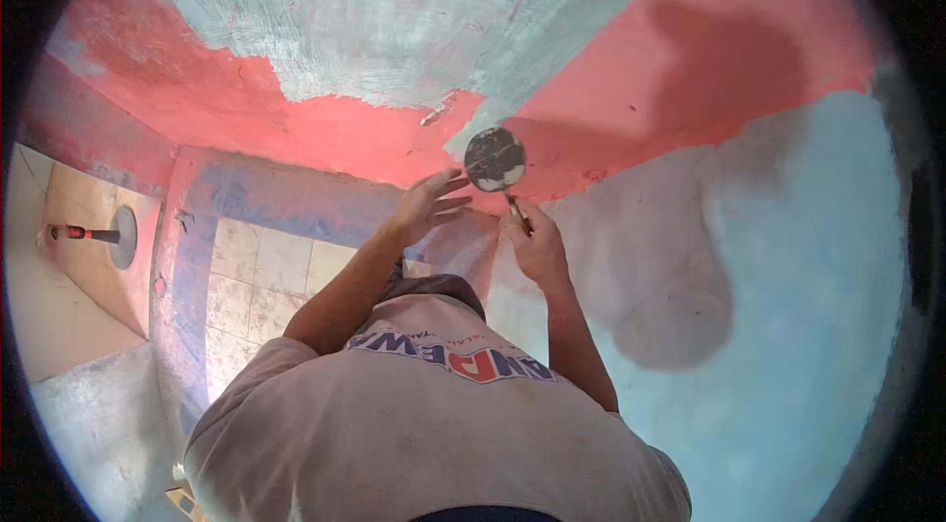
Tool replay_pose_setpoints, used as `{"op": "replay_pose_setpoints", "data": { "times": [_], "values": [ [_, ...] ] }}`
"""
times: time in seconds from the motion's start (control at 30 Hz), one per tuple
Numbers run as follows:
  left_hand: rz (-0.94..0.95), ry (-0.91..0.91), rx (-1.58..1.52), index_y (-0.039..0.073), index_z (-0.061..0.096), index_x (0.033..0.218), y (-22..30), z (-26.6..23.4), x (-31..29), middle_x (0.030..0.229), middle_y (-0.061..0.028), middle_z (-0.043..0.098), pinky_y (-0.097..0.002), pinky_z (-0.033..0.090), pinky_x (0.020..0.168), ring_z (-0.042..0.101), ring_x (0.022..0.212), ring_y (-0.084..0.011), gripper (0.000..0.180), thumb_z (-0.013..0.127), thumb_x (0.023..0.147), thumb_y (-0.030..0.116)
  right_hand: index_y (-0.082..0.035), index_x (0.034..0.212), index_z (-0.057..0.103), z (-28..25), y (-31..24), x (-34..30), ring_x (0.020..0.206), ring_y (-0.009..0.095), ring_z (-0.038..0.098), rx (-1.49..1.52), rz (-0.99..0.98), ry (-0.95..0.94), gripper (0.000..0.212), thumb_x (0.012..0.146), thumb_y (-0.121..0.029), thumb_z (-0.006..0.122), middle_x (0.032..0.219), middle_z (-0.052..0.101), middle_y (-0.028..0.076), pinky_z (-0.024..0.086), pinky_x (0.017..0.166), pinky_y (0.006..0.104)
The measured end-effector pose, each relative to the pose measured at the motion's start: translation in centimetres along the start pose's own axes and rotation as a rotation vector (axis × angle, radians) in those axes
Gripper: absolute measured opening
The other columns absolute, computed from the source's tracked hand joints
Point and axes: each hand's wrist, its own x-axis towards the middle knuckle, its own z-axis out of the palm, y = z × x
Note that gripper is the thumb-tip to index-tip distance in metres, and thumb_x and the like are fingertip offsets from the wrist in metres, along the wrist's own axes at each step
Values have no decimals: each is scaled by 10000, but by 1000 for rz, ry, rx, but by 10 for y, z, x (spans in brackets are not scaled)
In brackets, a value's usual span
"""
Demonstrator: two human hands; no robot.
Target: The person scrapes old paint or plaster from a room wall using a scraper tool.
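Observation:
My right hand (540, 244) is closed around the short handle of a round, flat-headed tool (495, 160). Dark grey with whitish smears, its disc faces me in front of the pink wall; whether it touches the wall I cannot tell. My left hand (427, 208) is raised just left of the disc, fingers stretched apart and nothing visible in them. Behind the tool, a grey-green coated patch (394, 20) with a ragged edge meets the pink surface (335, 133).
Pale blue covers the wall (798, 305) on the right, where shadows fall. At left, a bluish frame (286, 189) borders pale tiles (286, 261). Further left, a round grey disc tool (120, 237) with a red and black handle is seen against a tan surface.

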Motion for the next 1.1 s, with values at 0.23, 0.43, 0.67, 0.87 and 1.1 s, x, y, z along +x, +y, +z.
{"op": "replay_pose_setpoints", "data": {
  "times": [0.23,0.43,0.67,0.87,1.1],
  "values": [
    [55,-87,-504,117,364,1382,28,44,33,1274,-73,528,-429,381,995,504,1176,-240,553,488,943,428,-96,1143,520,10,-47,46,454,73,466,783,777,-235,237,925,-187,527,696,507,9,334,352,212],
    [165,-63,-120,68,477,1143,52,72,76,1045,-51,587,-375,478,821,566,998,-165,276,540,938,241,-128,1181,497,22,-62,70,472,63,469,857,869,-114,254,931,-174,514,729,512,6,315,346,190],
    [64,-32,-631,20,513,1158,52,52,92,964,-101,601,-366,492,836,596,916,-199,264,526,923,141,-84,1247,548,-5,-45,80,556,180,581,134,465,-219,351,906,-166,551,799,629,92,455,490,292],
    [57,152,-693,54,555,1087,52,73,88,936,-67,593,-373,491,858,600,881,-211,310,508,951,329,-84,1182,595,-54,-67,117,914,389,612,-486,202,-330,327,864,-153,564,1020,639,203,491,765,460],
    [159,62,-495,116,463,1176,49,106,124,753,30,474,-317,482,758,522,708,-109,423,568,901,419,-117,1086,645,-88,-96,163,852,375,627,-596,83,-382,256,837,-169,613,915,656,170,496,732,470]
  ]
}}
